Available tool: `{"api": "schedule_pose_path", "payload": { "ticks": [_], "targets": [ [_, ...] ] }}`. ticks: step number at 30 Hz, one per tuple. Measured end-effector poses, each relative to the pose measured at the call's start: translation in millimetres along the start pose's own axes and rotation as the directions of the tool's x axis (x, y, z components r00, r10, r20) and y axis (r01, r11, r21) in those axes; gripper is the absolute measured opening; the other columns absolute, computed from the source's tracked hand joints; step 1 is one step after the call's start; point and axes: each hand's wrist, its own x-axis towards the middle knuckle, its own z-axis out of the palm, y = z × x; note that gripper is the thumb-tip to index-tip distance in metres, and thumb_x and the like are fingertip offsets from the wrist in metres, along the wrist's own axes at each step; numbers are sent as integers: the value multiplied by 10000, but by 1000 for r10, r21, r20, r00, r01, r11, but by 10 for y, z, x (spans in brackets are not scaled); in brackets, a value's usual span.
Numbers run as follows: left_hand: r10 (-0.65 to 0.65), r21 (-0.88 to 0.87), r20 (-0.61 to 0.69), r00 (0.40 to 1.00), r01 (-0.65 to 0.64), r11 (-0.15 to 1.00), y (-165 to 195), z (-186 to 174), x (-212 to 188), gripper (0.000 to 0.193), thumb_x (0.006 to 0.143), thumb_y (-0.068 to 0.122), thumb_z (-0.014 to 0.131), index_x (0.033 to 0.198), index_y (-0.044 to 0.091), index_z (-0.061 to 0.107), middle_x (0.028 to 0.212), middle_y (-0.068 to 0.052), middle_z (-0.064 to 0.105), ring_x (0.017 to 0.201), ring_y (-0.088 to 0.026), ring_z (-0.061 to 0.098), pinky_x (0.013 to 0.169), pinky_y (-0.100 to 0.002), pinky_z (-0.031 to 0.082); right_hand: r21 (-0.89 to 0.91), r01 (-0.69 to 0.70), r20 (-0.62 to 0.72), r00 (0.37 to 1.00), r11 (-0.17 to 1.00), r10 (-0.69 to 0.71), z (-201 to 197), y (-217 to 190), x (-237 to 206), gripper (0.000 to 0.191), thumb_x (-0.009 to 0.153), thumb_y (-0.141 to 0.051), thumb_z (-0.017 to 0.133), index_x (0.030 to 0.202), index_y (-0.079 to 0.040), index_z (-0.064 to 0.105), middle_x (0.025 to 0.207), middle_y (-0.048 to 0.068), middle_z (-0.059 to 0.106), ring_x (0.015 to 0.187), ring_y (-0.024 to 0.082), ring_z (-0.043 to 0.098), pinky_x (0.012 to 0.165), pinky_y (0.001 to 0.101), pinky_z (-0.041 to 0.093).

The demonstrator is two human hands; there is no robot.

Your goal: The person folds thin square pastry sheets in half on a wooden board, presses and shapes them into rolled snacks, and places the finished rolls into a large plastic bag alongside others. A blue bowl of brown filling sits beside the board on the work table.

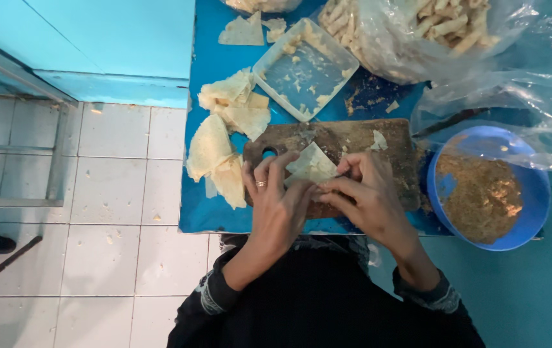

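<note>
A pale triangular pastry wrapper (311, 164) lies on a dark wooden cutting board (353, 138). My left hand (277, 196), with a ring on one finger, presses its near edge, fingers curled over it. My right hand (369, 193) pinches the same near edge from the right side, so both hands grip the wrapper together on the board. What lies under the fingers is hidden.
A stack of loose wrappers (224, 138) sits left of the board on a blue table (202, 216). A blue bowl of brown crumbly filling (485, 190) stands at right. Behind are a clear rectangular tray (305, 67) and a plastic bag of rolled pastries (418, 32). White tiled floor (108, 193) lies left.
</note>
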Motion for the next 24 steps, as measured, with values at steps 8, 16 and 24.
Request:
{"api": "schedule_pose_path", "payload": {
  "ticks": [8,16,24],
  "targets": [
    [4,-44,10,1000,-3,999,3,8,39,124,871,119,766,988,102,730,1392,-116,530,1269,-381,476,1158,-711,238,44,-93,-5,996,995,93,63,114,35,172,790,-251,880,876,-130,792,1024,44,517,850,215,494,810,433,397],
    [-67,-28,-50,996,66,997,39,76,55,129,895,122,748,1002,72,695,1379,-152,513,1263,-403,481,1152,-674,281,43,-164,-65,984,986,166,144,126,79,222,726,-253,907,860,-135,775,1031,50,497,927,232,501,785,402,428],
    [-32,46,-39,999,34,998,28,54,15,127,901,139,741,1003,95,680,1418,-144,497,1298,-411,454,1155,-675,275,-127,-102,-165,983,987,81,94,-147,-5,213,760,-230,881,941,-159,796,1150,54,545,977,243,510,887,449,379]
  ]
}}
